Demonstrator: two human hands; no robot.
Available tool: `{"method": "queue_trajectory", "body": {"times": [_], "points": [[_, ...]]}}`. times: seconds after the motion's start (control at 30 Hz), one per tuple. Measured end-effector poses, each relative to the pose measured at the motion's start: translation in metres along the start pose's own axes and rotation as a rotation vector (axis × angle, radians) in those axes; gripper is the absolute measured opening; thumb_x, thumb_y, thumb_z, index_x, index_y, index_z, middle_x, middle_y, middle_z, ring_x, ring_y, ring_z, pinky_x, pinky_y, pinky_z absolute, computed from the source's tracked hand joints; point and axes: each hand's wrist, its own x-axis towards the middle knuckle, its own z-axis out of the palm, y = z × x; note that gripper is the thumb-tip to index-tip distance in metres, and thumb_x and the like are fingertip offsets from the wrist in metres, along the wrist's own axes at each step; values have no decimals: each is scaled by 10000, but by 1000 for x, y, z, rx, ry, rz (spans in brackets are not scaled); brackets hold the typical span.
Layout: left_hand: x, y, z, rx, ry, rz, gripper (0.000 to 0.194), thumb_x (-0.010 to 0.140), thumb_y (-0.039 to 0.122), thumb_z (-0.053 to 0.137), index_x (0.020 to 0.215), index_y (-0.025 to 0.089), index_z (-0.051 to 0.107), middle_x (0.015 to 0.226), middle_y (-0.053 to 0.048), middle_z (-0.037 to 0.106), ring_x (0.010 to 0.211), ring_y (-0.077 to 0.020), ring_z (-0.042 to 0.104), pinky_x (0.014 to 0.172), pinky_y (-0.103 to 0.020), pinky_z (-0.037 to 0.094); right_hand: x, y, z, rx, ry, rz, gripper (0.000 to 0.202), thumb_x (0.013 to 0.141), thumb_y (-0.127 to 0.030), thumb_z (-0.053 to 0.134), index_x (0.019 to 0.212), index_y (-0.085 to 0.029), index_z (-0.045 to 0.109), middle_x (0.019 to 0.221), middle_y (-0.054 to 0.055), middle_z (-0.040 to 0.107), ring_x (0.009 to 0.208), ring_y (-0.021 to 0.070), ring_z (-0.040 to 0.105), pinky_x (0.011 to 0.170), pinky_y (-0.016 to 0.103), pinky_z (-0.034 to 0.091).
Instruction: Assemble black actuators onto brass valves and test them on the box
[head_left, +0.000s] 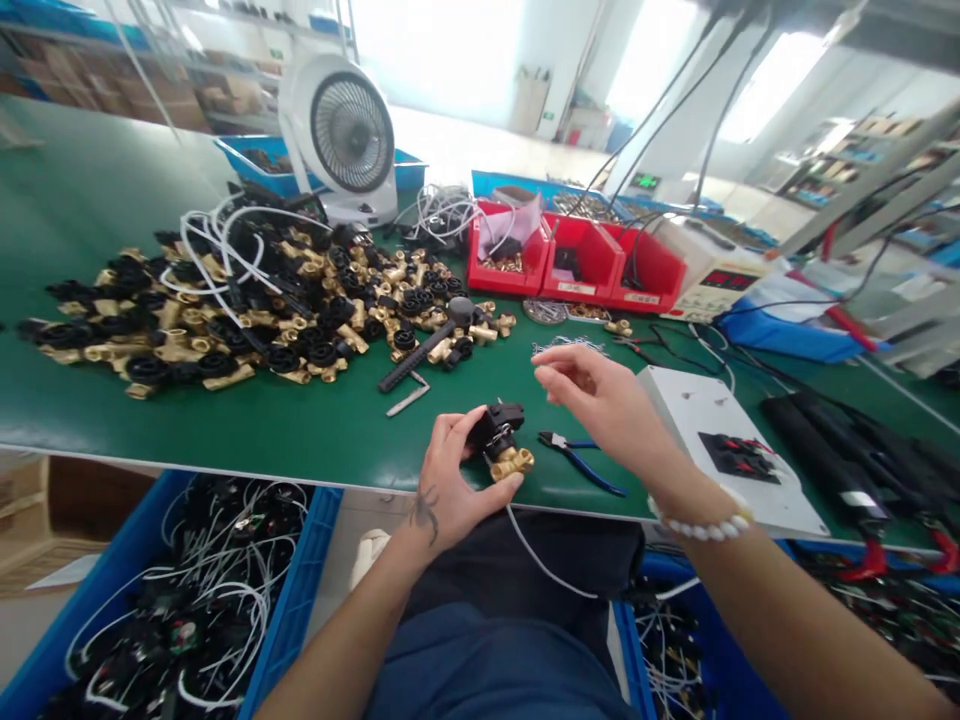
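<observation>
My left hand (pixel 457 485) is closed around a brass valve body with a black plastic housing (pixel 498 432), held at the front of the green table. A white cable (pixel 540 565) runs down from it past my lap. My right hand (pixel 592 395) is raised to the right of the valve, thumb and fingertips pressed together; whatever they pinch is too small to make out. Just beyond those fingertips lies a small heap of thin metal pins or clips (pixel 574 345). Below my right hand, blue-handled cutting pliers (pixel 581 462) rest on the table.
A large pile of brass and black valve parts (pixel 300 300) covers the left, with a black mallet (pixel 427 345) and a hex key (pixel 409 395) before it. Red bins (pixel 577 265), a white fan (pixel 349 140) and a white box (pixel 720 440) stand around. Blue crates (pixel 300 560) flank my lap.
</observation>
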Motion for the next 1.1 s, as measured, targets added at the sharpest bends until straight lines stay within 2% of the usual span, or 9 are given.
{"method": "queue_trajectory", "body": {"times": [0.1, 0.23, 0.4, 0.57, 0.7, 0.8, 0.93, 1.03, 1.1], "points": [[-9, -6, -11, 4, 73, -7, 684, 743, 317, 777, 1370, 223, 521, 1229, -86, 510, 1158, -252, 609, 863, -390, 632, 35, -5, 25, 16, -194, 71, 242, 980, -298, 574, 1113, -142, 702, 771, 12, 646, 672, 125, 588, 667, 245, 481], [-28, -11, -28, -28, 141, -29, 683, 751, 292, 770, 1384, 261, 518, 1257, -71, 491, 1154, -233, 615, 879, -359, 630, 76, -19, 79, -225, -482, 61, 408, 1031, -287, 552, 1419, -171, 597, 874, 26, 708, 783, 131, 651, 754, 229, 488], [-41, -19, -42, -70, 192, -49, 676, 773, 284, 765, 1399, 286, 510, 1274, -72, 469, 1209, -247, 567, 883, -350, 631, 109, -31, 129, -354, -532, 87, 428, 1039, -333, 556, 1420, -145, 610, 1071, 122, 751, 990, 221, 709, 863, 277, 505], [-39, -28, -48, -59, 139, -15, 720, 776, 292, 771, 1436, 292, 482, 1327, -88, 463, 1212, -262, 581, 894, -373, 633, 115, -34, 149, -400, -518, 126, 305, 1030, -346, 553, 1147, -126, 728, 1244, 199, 703, 1210, 325, 653, 981, 375, 499], [-37, -31, -49, -62, 113, -8, 734, 780, 284, 777, 1447, 300, 472, 1322, -85, 465, 1210, -258, 593, 913, -381, 631, 114, -34, 150, -344, -500, 172, 203, 961, -304, 658, 935, -115, 729, 1137, 204, 731, 1176, 340, 673, 994, 384, 505], [-38, -32, -49, -85, 113, -12, 722, 780, 277, 775, 1439, 302, 483, 1326, -82, 460, 1222, -257, 586, 917, -370, 631, 115, -36, 137, -219, -431, 239, 222, 975, -298, 622, 849, -126, 683, 903, 143, 744, 905, 272, 747, 881, 348, 554], [-37, -27, -48, -110, 123, -46, 709, 797, 289, 756, 1451, 287, 483, 1313, -79, 461, 1218, -250, 592, 941, -373, 624, 109, -38, 101, 42, -248, 349, 191, 1040, -246, 449, 1029, -141, 607, 775, 54, 680, 636, 137, 683, 655, 246, 557], [-34, -22, -49, -140, 122, -93, 700, 795, 301, 757, 1446, 285, 501, 1284, -67, 462, 1204, -238, 603, 938, -358, 626, 83, -36, 69, 198, -99, 381, 228, 1040, -201, 397, 1235, -172, 512, 797, 13, 643, 645, 94, 642, 637, 205, 540], [-31, -21, -48, -159, 119, -111, 700, 785, 299, 767, 1437, 286, 514, 1269, -61, 460, 1199, -230, 606, 936, -349, 627, 56, -31, 51, 329, 12, 331, 386, 1004, -220, 487, 1383, -233, 410, 798, -23, 619, 668, 96, 632, 665, 212, 542]]}}
